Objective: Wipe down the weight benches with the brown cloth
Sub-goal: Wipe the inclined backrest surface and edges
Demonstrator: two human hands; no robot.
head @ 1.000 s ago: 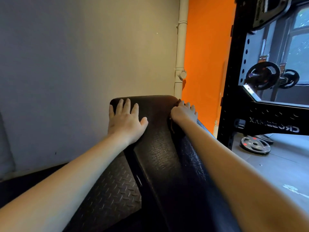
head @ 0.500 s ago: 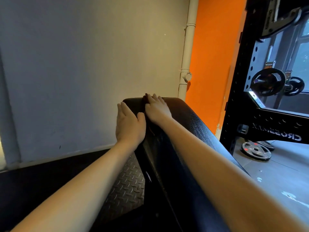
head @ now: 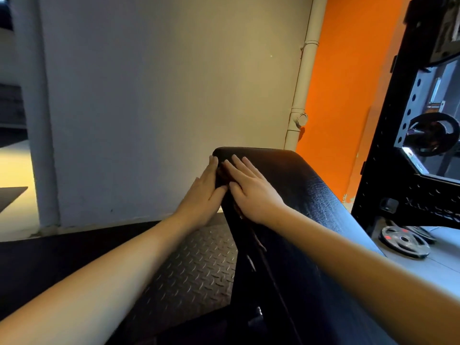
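- Head view: the right hand (head: 251,195) presses flat near the top left edge of the black, textured vinyl weight bench pad (head: 311,195). Its fingers are straight and slightly spread, pinching nothing.
- Only a dark sliver of the brown cloth (head: 223,176) shows, under those fingers by the pad's edge. With no grip on it, it could slide out and drop over the side.
- The left hand (head: 202,195) lies flat against the pad's left side, fingers straight and together, thumb just beside the right thumb. It braces the pad, yet may block the wipe.
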